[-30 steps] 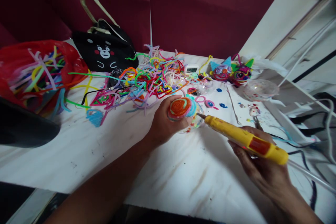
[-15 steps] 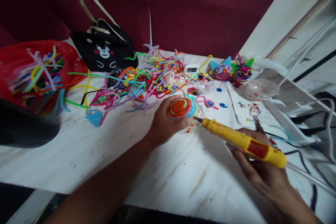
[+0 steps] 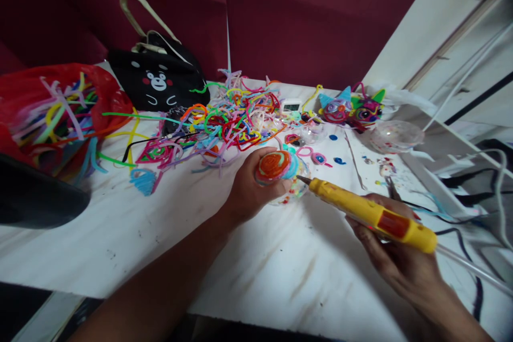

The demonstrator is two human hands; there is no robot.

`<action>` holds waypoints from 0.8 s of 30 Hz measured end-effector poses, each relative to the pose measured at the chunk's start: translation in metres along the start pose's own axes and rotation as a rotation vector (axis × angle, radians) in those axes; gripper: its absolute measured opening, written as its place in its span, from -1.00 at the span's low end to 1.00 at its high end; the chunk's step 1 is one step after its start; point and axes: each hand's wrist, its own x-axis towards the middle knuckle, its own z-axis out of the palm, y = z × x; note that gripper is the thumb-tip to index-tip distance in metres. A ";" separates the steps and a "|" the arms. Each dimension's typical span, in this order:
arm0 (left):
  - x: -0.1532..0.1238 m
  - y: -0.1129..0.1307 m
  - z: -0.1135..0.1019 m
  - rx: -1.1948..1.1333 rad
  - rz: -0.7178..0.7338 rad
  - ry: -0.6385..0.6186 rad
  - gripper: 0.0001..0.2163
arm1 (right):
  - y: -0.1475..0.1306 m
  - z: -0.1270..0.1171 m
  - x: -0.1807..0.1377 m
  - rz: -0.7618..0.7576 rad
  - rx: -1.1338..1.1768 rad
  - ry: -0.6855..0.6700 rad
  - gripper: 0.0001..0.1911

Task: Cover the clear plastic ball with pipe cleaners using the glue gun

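My left hand (image 3: 249,187) grips a clear plastic ball (image 3: 300,188) with small coloured bits in it, just above the table. An orange coil of pipe cleaner (image 3: 271,163) and a light blue coil (image 3: 292,164) cover its top, beside my thumb. My right hand (image 3: 404,262) is wrapped round a yellow hot glue gun (image 3: 348,202), a clear glue stick (image 3: 467,263) jutting from its rear. The dark nozzle points left at the edge of the blue coil; whether it touches I cannot tell. Pliers (image 3: 393,190) show just behind my right hand.
Tangled pipe cleaners (image 3: 240,117) lie along the back. At left are a red bag (image 3: 108,83) of pipe cleaners, a black bag (image 3: 176,77) and a dark cylinder (image 3: 44,192). Two finished pipe-cleaner faces (image 3: 339,109), a clear half shell (image 3: 396,136) and a grey tray (image 3: 435,181) stand right.
The glue gun's nozzle has shifted very slightly right, away from the blue coil. Both hands keep their grip, and the view has moved a little.
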 end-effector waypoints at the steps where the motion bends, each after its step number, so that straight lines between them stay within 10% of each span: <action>1: 0.000 0.000 0.000 -0.003 -0.005 0.001 -0.49 | -0.001 -0.001 0.001 -0.016 -0.027 0.000 -0.72; 24: 0.000 0.009 0.000 -0.039 -0.094 -0.058 -0.47 | 0.005 -0.001 -0.002 -0.072 -0.013 0.003 -0.69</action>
